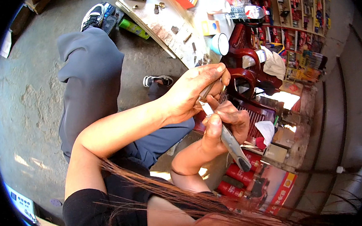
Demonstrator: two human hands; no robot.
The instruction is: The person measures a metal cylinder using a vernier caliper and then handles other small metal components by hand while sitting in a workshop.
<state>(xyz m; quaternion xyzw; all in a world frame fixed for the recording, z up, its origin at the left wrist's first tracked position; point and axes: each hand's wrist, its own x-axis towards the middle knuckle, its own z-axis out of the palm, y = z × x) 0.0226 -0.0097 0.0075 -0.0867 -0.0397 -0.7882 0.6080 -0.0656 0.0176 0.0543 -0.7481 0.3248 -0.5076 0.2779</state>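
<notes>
Both hands closed on tools.
Right hand (pixel 226 124) grips utility knife (pixel 229 141); left hand (pixel 192 91) pinches thin metal piece (pixel 208 90) at blade.

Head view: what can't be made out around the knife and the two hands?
- Thin piece in the left hand: mostly covered by the fingers, so its kind is unclear.
- Knife blade: only a short tip shows above the right hand; where it meets the piece is too small to tell.
- Knife handle: its middle is wrapped by the right grip.
- Small parts on the bench: too small to identify.
</notes>
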